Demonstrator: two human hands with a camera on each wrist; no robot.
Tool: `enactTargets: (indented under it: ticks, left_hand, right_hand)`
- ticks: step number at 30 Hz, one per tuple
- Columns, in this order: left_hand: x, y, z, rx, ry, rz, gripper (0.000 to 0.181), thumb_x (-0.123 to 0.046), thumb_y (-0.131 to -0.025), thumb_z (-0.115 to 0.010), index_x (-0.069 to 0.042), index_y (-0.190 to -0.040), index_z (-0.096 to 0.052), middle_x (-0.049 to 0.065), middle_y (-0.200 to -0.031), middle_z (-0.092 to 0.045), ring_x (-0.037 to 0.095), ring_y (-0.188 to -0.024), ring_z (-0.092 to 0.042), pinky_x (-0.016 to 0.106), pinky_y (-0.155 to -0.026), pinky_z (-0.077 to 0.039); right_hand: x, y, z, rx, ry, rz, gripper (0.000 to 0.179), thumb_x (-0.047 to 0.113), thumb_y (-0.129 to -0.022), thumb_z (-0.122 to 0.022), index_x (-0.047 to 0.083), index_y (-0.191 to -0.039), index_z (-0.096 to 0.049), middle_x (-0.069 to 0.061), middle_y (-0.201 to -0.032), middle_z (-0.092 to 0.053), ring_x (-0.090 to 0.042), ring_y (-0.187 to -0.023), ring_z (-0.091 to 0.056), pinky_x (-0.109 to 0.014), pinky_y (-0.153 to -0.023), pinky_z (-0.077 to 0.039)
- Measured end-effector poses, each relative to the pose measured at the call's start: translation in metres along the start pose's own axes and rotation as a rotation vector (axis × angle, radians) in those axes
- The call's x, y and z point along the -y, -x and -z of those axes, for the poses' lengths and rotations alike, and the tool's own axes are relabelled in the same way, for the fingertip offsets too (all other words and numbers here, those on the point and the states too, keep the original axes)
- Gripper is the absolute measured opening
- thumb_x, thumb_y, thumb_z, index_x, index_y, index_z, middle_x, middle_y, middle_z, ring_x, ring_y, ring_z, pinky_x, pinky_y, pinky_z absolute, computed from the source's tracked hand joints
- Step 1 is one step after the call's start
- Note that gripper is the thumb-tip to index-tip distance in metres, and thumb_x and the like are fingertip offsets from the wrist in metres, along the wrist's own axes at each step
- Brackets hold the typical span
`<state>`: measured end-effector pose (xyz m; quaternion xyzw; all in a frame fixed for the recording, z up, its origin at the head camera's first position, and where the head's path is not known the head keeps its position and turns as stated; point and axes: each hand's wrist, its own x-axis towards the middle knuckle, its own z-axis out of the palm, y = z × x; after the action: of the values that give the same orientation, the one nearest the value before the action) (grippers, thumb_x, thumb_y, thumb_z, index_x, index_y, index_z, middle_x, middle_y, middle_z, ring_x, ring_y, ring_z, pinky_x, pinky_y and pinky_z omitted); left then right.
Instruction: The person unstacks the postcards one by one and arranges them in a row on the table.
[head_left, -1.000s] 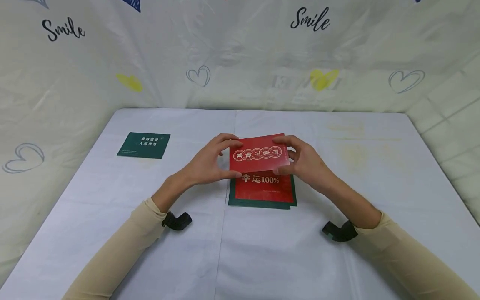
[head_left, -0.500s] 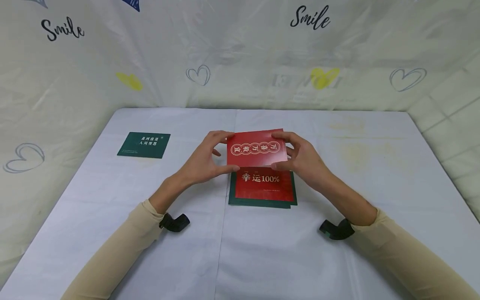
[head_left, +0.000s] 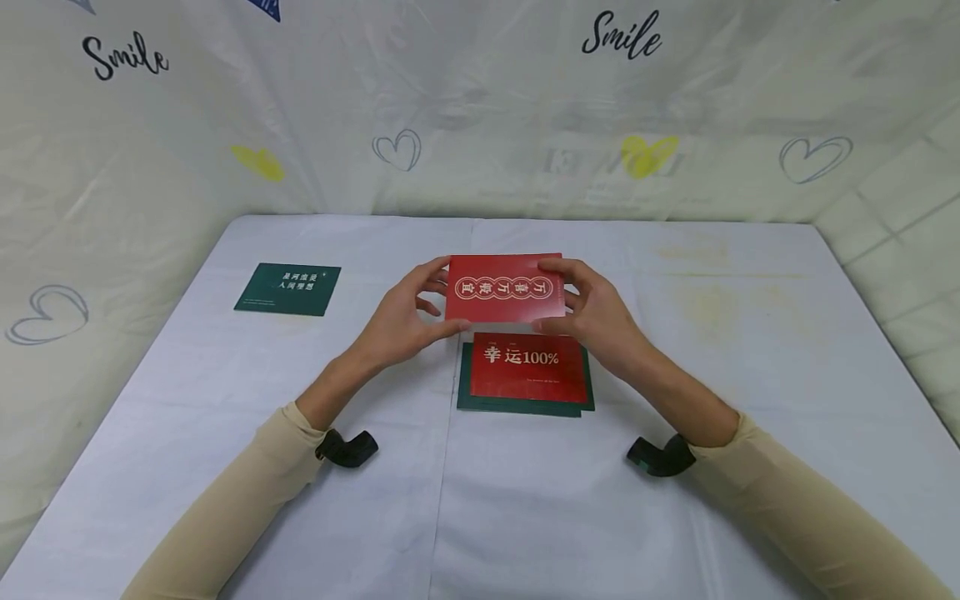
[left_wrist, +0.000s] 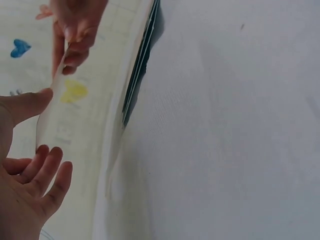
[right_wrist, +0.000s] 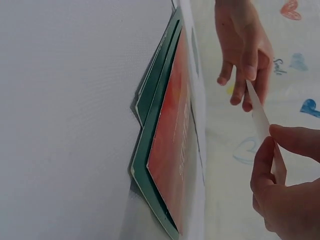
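Note:
A red card with white printed characters in a row of circles (head_left: 504,289) is up off the table, seen edge-on in the wrist views. My left hand (head_left: 401,321) pinches its left end, thumb at the near edge and fingers at the far side. At the other end my right hand (head_left: 603,308) grips it between thumb and fingers. Just nearer to me lies a pile: another red card marked "100%" (head_left: 528,379) on top of dark green cards (right_wrist: 140,165), whose edges stick out beneath it.
A single dark green card with white characters (head_left: 288,302) lies at the far left of the white-covered table (head_left: 525,517). Behind the table hangs a pale curtain (head_left: 480,92) printed with hearts and "Smile". Black wrist mounts (head_left: 348,450) project inward from both sleeves.
Both hands have carried the red card away from me and slightly left, so a gap now shows between it and the pile. The pile and the lone green card stay put.

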<state>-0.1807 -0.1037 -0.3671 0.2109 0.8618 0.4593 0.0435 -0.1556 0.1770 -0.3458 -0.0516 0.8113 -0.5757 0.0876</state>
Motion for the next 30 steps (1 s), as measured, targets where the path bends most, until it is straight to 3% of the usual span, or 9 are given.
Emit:
enactTargets:
  ticks: [5, 13, 21, 30]
  left_hand:
    - [0.001, 0.001, -0.001, -0.015, 0.003, 0.019, 0.093, -0.028, -0.088, -0.084, -0.018, -0.164, -0.031, 0.005, -0.146, -0.056, 0.016, -0.129, -0.059, 0.046, -0.097, -0.061]
    - [0.007, 0.002, -0.002, -0.046, 0.008, 0.032, 0.092, -0.03, -0.09, -0.082, -0.019, -0.165, -0.031, 0.004, -0.146, -0.056, 0.015, -0.128, -0.059, 0.044, -0.097, -0.061]
    - [0.009, 0.005, 0.001, -0.067, -0.007, 0.044, 0.092, -0.028, -0.091, -0.081, -0.019, -0.166, -0.028, 0.005, -0.148, -0.054, 0.016, -0.129, -0.058, 0.042, -0.095, -0.06]
    - [0.012, 0.007, 0.006, -0.11, -0.025, 0.065, 0.091, -0.029, -0.091, -0.081, -0.021, -0.166, -0.029, 0.004, -0.149, -0.055, 0.015, -0.128, -0.06, 0.025, -0.087, -0.057]
  right_hand:
    - [0.0, -0.003, -0.003, -0.017, 0.008, 0.017, 0.087, 0.005, -0.084, -0.083, 0.017, -0.159, -0.038, -0.011, -0.157, -0.043, -0.03, -0.142, -0.053, -0.047, -0.1, -0.058]
    - [0.003, -0.008, -0.007, -0.049, -0.047, -0.013, 0.104, 0.004, -0.087, -0.08, 0.023, -0.166, -0.015, -0.017, -0.144, -0.047, -0.03, -0.13, -0.062, -0.045, -0.098, -0.059]
    - [0.001, -0.011, -0.016, -0.093, -0.023, -0.001, 0.101, 0.008, -0.084, -0.084, 0.021, -0.164, -0.023, -0.013, -0.142, -0.051, -0.028, -0.129, -0.063, -0.045, -0.097, -0.06]
    - [0.002, -0.014, -0.021, -0.095, 0.018, 0.008, 0.092, 0.01, -0.088, -0.082, 0.017, -0.162, -0.028, -0.014, -0.138, -0.055, -0.029, -0.126, -0.066, -0.045, -0.098, -0.06]
